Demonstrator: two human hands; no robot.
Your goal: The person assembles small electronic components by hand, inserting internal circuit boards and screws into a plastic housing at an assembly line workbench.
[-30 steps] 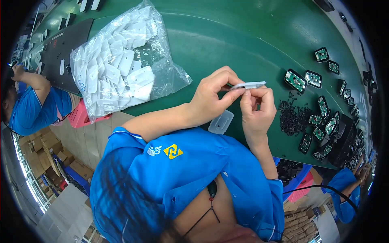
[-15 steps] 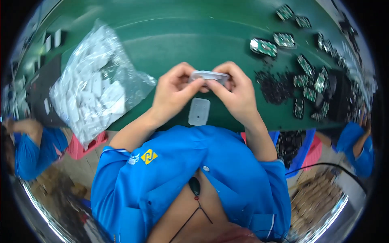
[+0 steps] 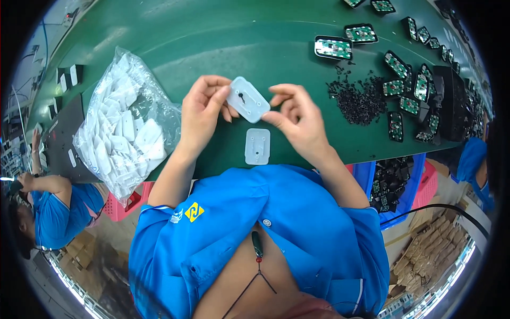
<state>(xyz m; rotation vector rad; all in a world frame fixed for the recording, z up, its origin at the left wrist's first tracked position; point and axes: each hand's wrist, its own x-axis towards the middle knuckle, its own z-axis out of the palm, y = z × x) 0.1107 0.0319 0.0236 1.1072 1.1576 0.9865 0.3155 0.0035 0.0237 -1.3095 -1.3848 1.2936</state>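
My left hand [image 3: 204,106] pinches a translucent white plastic cover [image 3: 254,109] by its left edge, with the broad face tilted up. On that face lies a small black pin-like piece [image 3: 241,98], over the dark hole area. At the cover's right corner is my right hand [image 3: 298,114]: its thumb tip meets the corner, while the index finger stands apart from it and the other fingers are loosely bent. A second matching cover [image 3: 257,148] lies flat on the green table below, between my forearms.
A clear plastic bag [image 3: 125,119] full of white covers lies left. To the right are a heap of small black pieces [image 3: 357,98] and several black housings with green circuit boards [image 3: 333,48]. A blue bin [image 3: 406,194] stands below the table edge. Co-workers [image 3: 56,204] sit at both sides.
The held cover has turned from edge-on to face-up, showing the black piece. My right hand has loosened from its two-handed grip and its fingers have spread. The view has shifted slightly.
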